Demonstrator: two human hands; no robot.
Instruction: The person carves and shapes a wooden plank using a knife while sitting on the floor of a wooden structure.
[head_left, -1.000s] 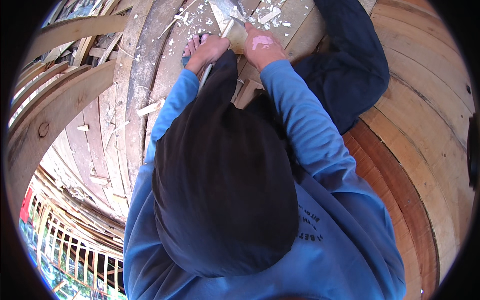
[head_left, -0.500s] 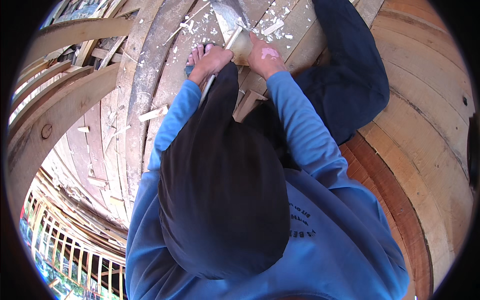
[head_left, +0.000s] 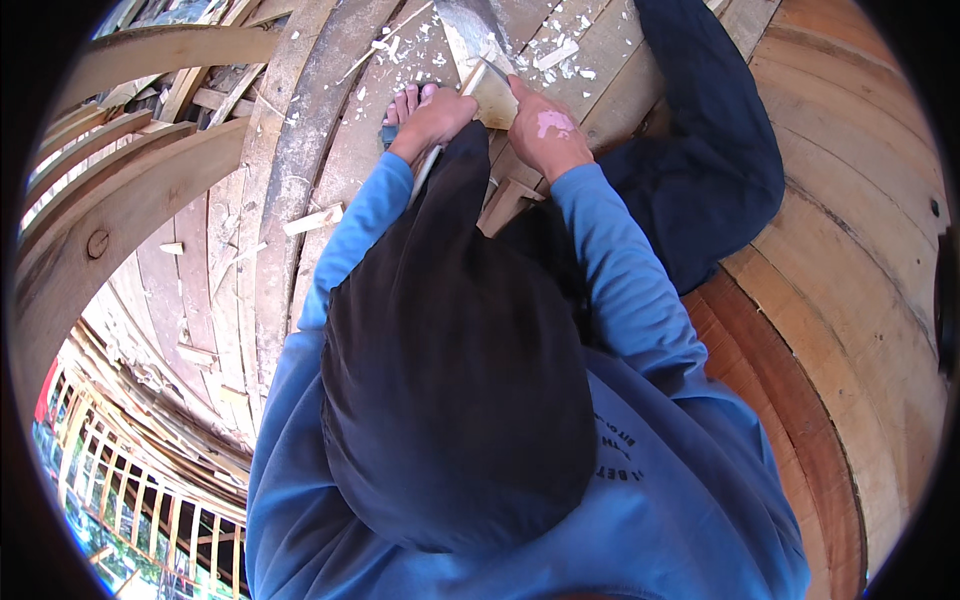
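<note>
From where I stand, curved ribs (head_left: 130, 210) of sawn timber bend in from the left, one marked by a round knot. Beside them the worn floor (head_left: 225, 215) runs in long, dusty planks, with a rough offcut (head_left: 314, 219) lying loose. A bare-toed foot (head_left: 408, 100) is planted flat, probably for balance. Just right of it, the left grip (head_left: 442, 118) is closed round a pale, slim stick (head_left: 427, 168), which slants up alongside the black trouser leg (head_left: 462, 165); I'd guess the shin helps steady it. The stick's whitish tip pokes beyond the fingers, over a flat tan block (head_left: 497, 108) that seems to serve as backing. There a thin grey knife (head_left: 494, 70) lies across the tip, apparently angled so its edge meets the wood. The right grip (head_left: 545, 128) is curled tight about the knife's handle, which is hidden. Farther right, crisp, flaky chips (head_left: 556, 56) litter the boards, near a folded dark leg (head_left: 700, 170).
</note>
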